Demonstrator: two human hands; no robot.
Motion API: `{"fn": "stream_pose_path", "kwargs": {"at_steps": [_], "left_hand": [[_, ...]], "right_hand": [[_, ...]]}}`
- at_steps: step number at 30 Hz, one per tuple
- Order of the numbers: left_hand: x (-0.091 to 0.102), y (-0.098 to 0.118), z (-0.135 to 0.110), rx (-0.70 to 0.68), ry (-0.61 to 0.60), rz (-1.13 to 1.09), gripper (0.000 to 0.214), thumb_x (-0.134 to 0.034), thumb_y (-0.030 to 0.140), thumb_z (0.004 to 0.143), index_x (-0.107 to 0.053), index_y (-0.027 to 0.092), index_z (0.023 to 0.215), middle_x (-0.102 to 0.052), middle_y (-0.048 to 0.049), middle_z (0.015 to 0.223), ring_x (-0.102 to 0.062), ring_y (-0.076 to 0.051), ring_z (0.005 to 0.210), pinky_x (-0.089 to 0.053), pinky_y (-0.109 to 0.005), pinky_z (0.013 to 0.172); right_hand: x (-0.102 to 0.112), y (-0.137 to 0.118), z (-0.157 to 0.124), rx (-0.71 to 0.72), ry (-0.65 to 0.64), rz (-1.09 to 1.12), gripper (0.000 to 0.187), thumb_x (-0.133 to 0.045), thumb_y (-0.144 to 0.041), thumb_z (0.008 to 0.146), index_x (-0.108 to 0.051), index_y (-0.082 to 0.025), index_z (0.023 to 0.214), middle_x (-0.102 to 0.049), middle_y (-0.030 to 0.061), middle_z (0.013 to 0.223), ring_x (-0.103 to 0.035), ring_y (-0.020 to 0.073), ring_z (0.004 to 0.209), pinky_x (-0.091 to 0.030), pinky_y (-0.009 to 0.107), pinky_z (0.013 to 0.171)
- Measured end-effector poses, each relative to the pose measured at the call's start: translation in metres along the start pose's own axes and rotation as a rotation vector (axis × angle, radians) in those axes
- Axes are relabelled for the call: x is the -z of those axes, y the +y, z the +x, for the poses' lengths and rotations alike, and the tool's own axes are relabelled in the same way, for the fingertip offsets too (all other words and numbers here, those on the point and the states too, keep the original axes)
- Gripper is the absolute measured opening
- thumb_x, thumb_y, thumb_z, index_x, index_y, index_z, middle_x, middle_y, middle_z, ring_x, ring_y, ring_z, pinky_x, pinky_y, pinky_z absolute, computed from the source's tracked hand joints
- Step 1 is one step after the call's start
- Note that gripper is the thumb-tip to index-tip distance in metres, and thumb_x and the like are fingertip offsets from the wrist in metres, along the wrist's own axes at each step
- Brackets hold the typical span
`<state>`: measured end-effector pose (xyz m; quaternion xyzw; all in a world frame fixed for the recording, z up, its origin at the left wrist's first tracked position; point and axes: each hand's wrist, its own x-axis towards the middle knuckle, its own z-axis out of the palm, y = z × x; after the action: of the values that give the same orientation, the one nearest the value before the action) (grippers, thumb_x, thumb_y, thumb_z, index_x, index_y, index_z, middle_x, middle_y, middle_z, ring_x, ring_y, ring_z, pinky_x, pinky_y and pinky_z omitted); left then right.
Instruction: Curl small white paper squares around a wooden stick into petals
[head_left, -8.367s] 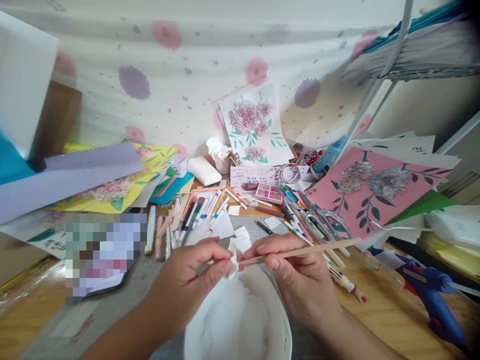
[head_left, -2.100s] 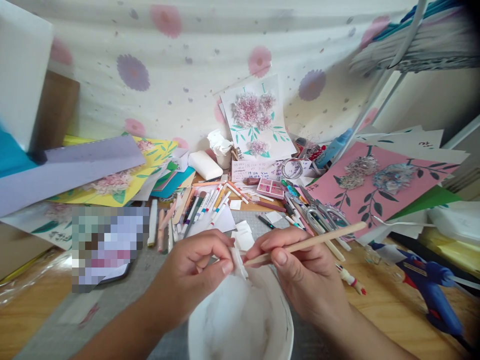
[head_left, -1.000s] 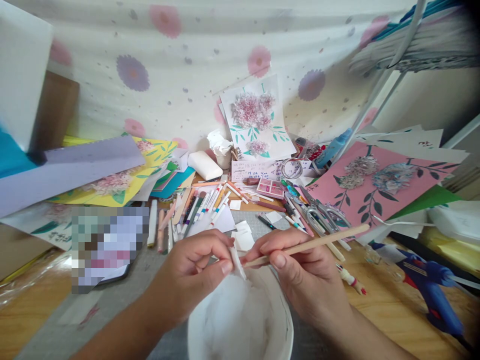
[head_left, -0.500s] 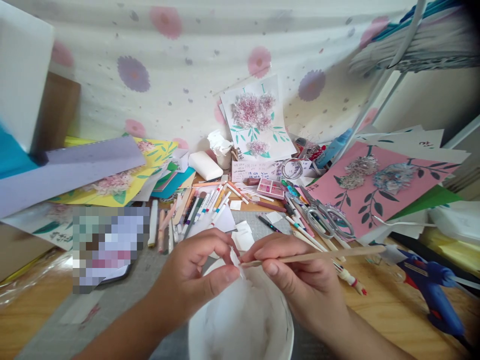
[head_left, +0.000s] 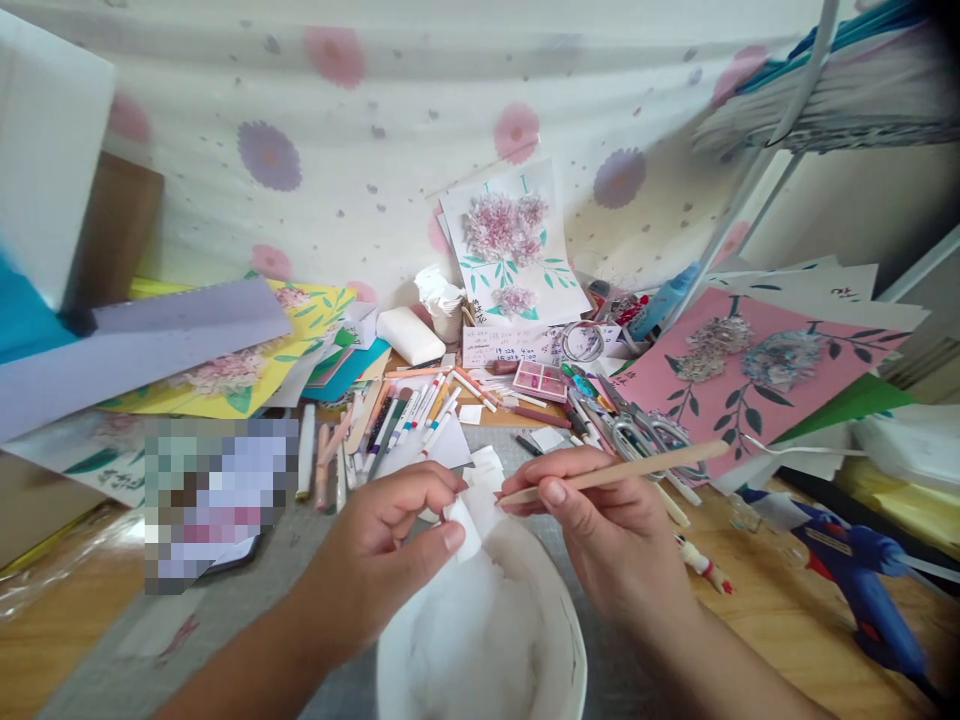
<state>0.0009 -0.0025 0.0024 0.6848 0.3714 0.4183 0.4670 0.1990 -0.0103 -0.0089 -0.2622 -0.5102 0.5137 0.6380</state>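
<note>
Between the thumb and fingers of my left hand (head_left: pixel 397 545) is a small piece of white tissue paper (head_left: pixel 469 522). My right hand (head_left: pixel 611 520) pinches a flat wooden stick (head_left: pixel 637 468), which slants up to the right. The stick's lower left end is close to the paper; whether the two touch I cannot tell. Both hands hover over the far rim of a white bowl (head_left: pixel 579 640) with whitish material inside. Just beyond the fingers lies more folded white paper (head_left: pixel 487 466).
Markers (head_left: pixel 412 412) and a small pink palette (head_left: pixel 540 380) lie ahead. To the right are scissors (head_left: pixel 645 440) and a blue glue gun (head_left: pixel 855 570). A phone (head_left: pixel 225 500), partly pixelated, rests left. A flower picture (head_left: pixel 517 240) stands at the back.
The stick has tilted, its right end higher, and its left tip has drawn off the paper a little. The white paper, bunched before, now shows as a flatter piece.
</note>
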Motion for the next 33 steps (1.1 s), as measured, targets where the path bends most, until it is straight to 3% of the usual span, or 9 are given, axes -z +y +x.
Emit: {"fn": "stream_pose_path", "kwargs": {"at_steps": [4, 10, 12, 14, 19, 21, 27, 33], "left_hand": [[0.001, 0.002, 0.0, 0.062, -0.022, -0.154, 0.014, -0.064, 0.024, 0.082, -0.07, 0.019, 0.07, -0.07, -0.0055, 0.089, -0.063, -0.022, 0.081, -0.05, -0.027, 0.065], [0.004, 0.008, 0.001, 0.124, 0.166, -0.511, 0.015, -0.07, 0.016, 0.073, -0.069, 0.019, 0.058, -0.072, -0.0028, 0.101, -0.063, -0.022, 0.093, -0.051, -0.028, 0.078], [0.004, 0.011, 0.002, 0.107, 0.209, -0.601, 0.014, -0.071, 0.015, 0.07, -0.07, 0.019, 0.057, -0.073, -0.0023, 0.101, -0.063, -0.023, 0.097, -0.052, -0.03, 0.082], [0.004, 0.013, 0.003, 0.095, 0.214, -0.632, 0.013, -0.071, 0.013, 0.07, -0.071, 0.019, 0.058, -0.073, -0.0021, 0.099, -0.063, -0.022, 0.097, -0.052, -0.03, 0.084], [0.002, 0.01, 0.002, 0.074, 0.141, -0.552, 0.015, -0.07, 0.015, 0.073, -0.07, 0.018, 0.058, -0.072, -0.0032, 0.092, -0.062, -0.02, 0.085, -0.051, -0.029, 0.075], [0.001, 0.007, 0.002, 0.064, 0.12, -0.488, 0.017, -0.068, 0.016, 0.074, -0.066, 0.017, 0.057, -0.071, -0.003, 0.092, -0.062, -0.019, 0.082, -0.05, -0.028, 0.072], [0.0, 0.005, 0.001, 0.058, 0.092, -0.174, 0.02, -0.064, 0.014, 0.075, -0.057, 0.018, 0.057, -0.071, -0.0033, 0.099, -0.063, -0.021, 0.09, -0.045, -0.028, 0.074], [-0.002, 0.004, 0.001, 0.013, -0.007, -0.131, 0.019, -0.065, 0.019, 0.081, -0.062, 0.019, 0.062, -0.071, -0.003, 0.107, -0.064, -0.021, 0.093, -0.044, -0.029, 0.079]], "right_hand": [[0.004, -0.003, 0.005, -0.019, 0.056, 0.017, 0.004, -0.073, -0.025, 0.085, -0.076, -0.022, 0.085, -0.079, 0.0037, 0.08, -0.075, 0.016, 0.07, -0.063, 0.028, 0.068], [0.016, -0.008, 0.014, -0.051, 0.142, -0.001, 0.004, -0.073, -0.023, 0.085, -0.074, -0.021, 0.082, -0.079, 0.0022, 0.079, -0.074, 0.0145, 0.072, -0.062, 0.024, 0.067], [0.019, -0.01, 0.015, -0.071, 0.133, -0.004, 0.004, -0.073, -0.023, 0.085, -0.074, -0.021, 0.081, -0.079, 0.002, 0.078, -0.074, 0.0141, 0.07, -0.062, 0.024, 0.066], [0.02, -0.012, 0.014, -0.098, 0.044, -0.004, 0.004, -0.072, -0.024, 0.086, -0.074, -0.021, 0.083, -0.078, 0.0017, 0.078, -0.074, 0.0137, 0.068, -0.061, 0.024, 0.065], [0.021, -0.025, 0.007, -0.163, -0.449, -0.167, 0.012, -0.065, -0.026, 0.09, -0.075, -0.019, 0.093, -0.077, 0.0073, 0.083, -0.072, 0.0185, 0.077, -0.057, 0.032, 0.07], [0.021, -0.028, 0.004, -0.141, -0.526, -0.215, 0.013, -0.065, -0.026, 0.091, -0.075, -0.019, 0.094, -0.077, 0.0086, 0.086, -0.071, 0.0204, 0.081, -0.056, 0.034, 0.072], [0.007, -0.021, 0.0, 0.039, -0.294, -0.032, 0.014, -0.064, -0.025, 0.092, -0.074, -0.028, 0.101, -0.079, 0.0032, 0.093, -0.071, 0.0216, 0.092, -0.054, 0.039, 0.086], [-0.007, -0.017, -0.003, 0.05, -0.326, 0.015, 0.016, -0.063, -0.023, 0.093, -0.076, -0.026, 0.103, -0.078, 0.0046, 0.093, -0.07, 0.0182, 0.091, -0.054, 0.032, 0.082]]}}
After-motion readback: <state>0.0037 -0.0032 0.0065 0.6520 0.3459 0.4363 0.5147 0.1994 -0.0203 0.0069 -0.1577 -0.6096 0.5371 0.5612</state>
